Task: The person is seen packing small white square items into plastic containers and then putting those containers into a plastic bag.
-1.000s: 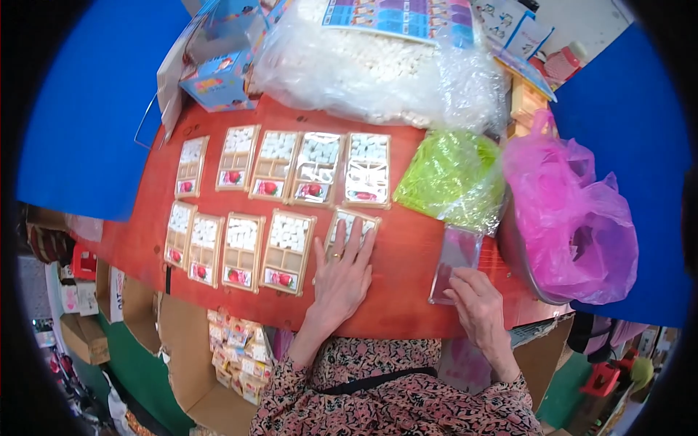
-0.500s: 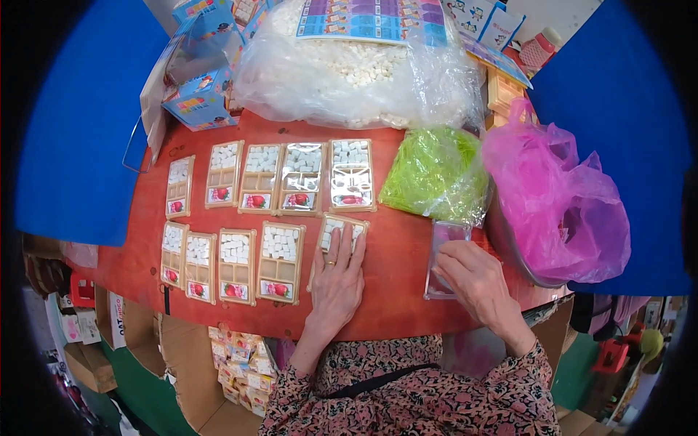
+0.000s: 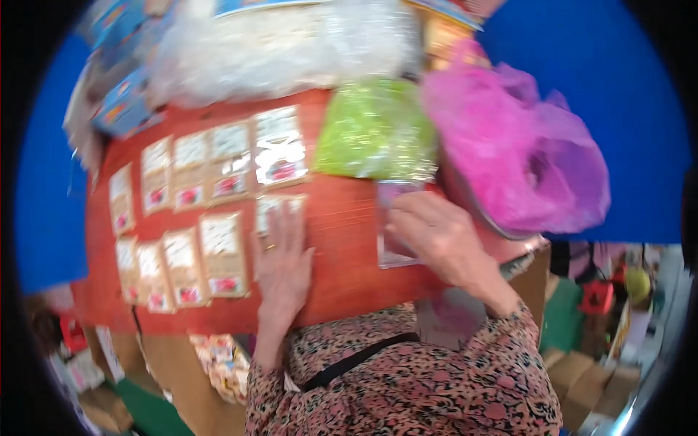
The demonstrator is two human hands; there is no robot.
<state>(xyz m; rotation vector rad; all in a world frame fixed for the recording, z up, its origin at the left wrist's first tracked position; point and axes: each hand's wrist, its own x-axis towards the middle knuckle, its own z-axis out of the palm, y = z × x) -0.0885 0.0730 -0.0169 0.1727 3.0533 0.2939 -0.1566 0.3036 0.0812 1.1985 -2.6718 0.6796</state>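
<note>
My left hand [image 3: 282,254] lies flat, fingers spread, over a beige compartment tray [image 3: 283,202] with white cubes in its far end. Much of that tray is hidden beneath the hand. My right hand [image 3: 440,236] is bent over a shallow clear plastic box [image 3: 387,251], its fingertips drawn together inside the near rim. Whatever those fingers hold, if anything, is hidden. Left of my left hand stand two rows of similar trays [image 3: 224,254], each with white cubes and a red strawberry card. The whole view is smeared by motion.
Beyond the clear box lies a bag of light-green shreds [image 3: 374,131]. A pink plastic bag [image 3: 509,145] hangs over a tub at the right. A big clear bag of white pieces [image 3: 247,54] fills the table's far side, with blue boxes [image 3: 123,102] at far left.
My view has swung, so the table and everything on it sit farther left and higher. Both hands keep their places, the left on the tray and the right over the clear box.
</note>
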